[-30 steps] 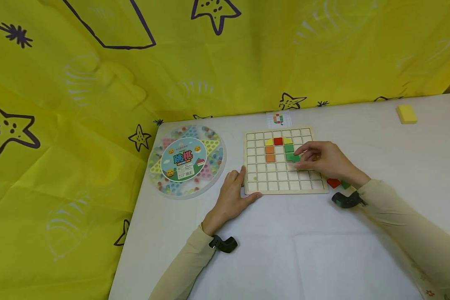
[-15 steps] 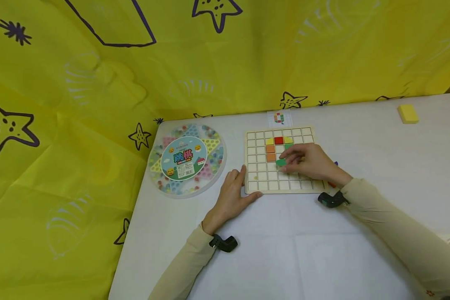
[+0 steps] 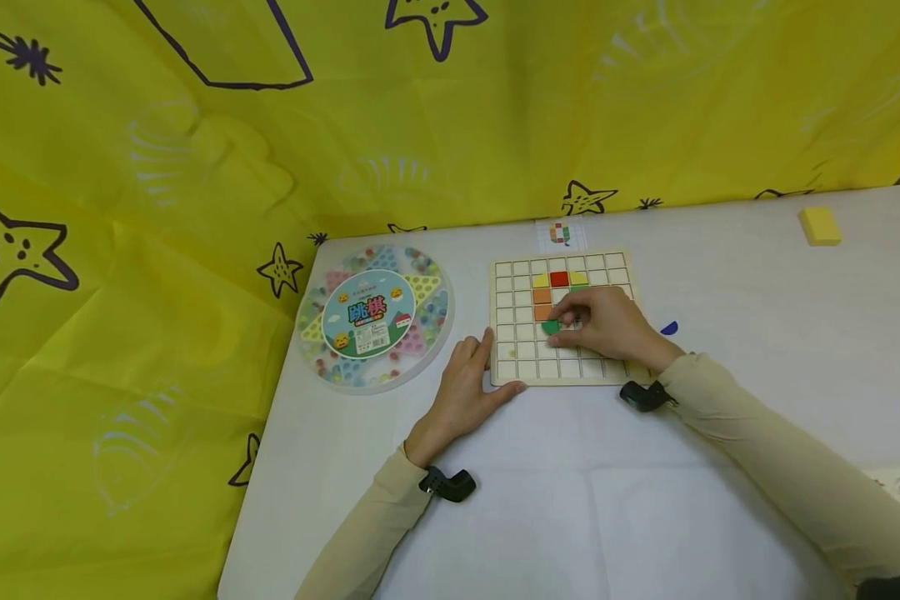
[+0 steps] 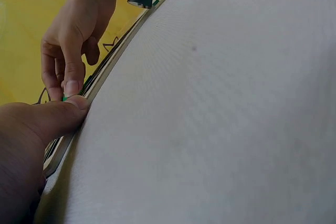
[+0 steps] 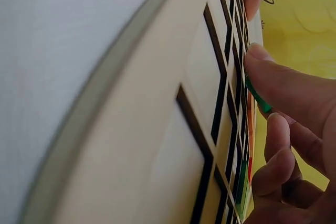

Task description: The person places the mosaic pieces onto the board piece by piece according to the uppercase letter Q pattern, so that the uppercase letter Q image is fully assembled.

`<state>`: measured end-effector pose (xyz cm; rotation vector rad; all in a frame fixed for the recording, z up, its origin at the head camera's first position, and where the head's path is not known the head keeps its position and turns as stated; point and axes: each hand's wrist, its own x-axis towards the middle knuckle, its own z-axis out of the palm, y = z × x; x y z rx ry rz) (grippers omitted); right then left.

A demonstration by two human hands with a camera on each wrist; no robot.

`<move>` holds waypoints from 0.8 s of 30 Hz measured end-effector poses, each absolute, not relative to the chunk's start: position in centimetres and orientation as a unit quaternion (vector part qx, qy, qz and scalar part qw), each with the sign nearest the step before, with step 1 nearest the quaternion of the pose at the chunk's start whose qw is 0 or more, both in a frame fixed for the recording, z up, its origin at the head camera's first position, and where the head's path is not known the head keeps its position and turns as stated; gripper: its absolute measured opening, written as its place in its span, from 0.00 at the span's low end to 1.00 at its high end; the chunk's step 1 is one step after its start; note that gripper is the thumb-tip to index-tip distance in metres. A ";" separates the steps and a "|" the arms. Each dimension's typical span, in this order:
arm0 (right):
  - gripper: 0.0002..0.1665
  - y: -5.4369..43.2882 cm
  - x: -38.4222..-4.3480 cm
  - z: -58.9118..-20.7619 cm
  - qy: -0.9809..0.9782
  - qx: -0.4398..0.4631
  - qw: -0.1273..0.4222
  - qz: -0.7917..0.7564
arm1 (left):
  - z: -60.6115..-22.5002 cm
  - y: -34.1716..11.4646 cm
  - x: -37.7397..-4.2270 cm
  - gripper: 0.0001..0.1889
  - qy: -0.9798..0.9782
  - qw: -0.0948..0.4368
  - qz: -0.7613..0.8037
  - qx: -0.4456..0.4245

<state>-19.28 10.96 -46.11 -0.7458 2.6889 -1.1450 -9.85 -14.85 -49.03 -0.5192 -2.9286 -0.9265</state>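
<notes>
On the left of the white table we see a round game box, coloured marbles showing around its blue label; at the far right we find a yellow block, and behind hangs a yellow cloth printed with stars.

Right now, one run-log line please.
left hand: touches grid board, near left corner; right hand: pinches green piece near orange tiles; blue piece: right of grid board

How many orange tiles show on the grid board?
2: the farther orange tile beside a yellow piece, the nearer orange tile adjoining the first, by the right hand, which may hide others.
</notes>
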 end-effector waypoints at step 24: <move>0.13 10.4 -19.1 -46.0 0.895 -0.256 0.059 -0.360 | -49.3 -15.0 -10.0 0.51 -0.941 0.023 -0.290 -0.176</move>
